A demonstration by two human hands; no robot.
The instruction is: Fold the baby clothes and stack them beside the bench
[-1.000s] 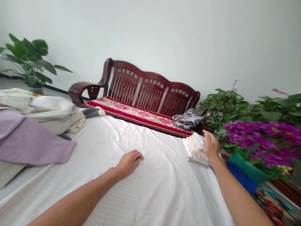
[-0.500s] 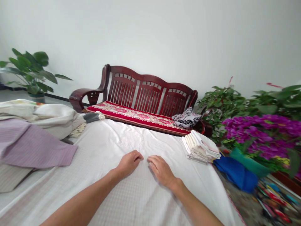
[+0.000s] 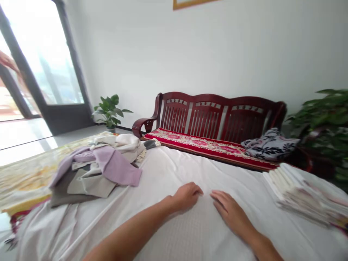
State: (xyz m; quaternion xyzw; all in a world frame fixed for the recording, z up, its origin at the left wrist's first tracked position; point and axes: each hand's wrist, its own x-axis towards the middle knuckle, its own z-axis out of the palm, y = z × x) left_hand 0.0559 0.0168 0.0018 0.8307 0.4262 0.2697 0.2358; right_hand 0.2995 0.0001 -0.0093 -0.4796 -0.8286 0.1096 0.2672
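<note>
Both of my hands rest on a white cloth (image 3: 174, 232) spread over a wide surface in front of me. My left hand (image 3: 187, 195) lies with its fingers loosely bent, holding nothing that I can see. Just to its right, with a small gap between, my right hand (image 3: 231, 210) lies palm down, fingers stretched out and free of any object. To the left is a loose heap of clothes, with a lilac garment (image 3: 116, 165) on top and a grey-beige garment (image 3: 94, 184) below. A neat stack of folded white cloths (image 3: 301, 192) stands to the right.
Behind the cloth stands a dark red wooden bench (image 3: 206, 119) with a red floral cover (image 3: 195, 143) and a patterned cushion (image 3: 272, 145). Potted plants stand at left (image 3: 110, 110) and right. A yellow patterned cloth (image 3: 29, 177) and a glass door (image 3: 57, 54) are at the left.
The view has turned left, so the door and the whole clothes heap show and the purple flowers are out of sight. My hands keep nearly the same pose on the cloth.
</note>
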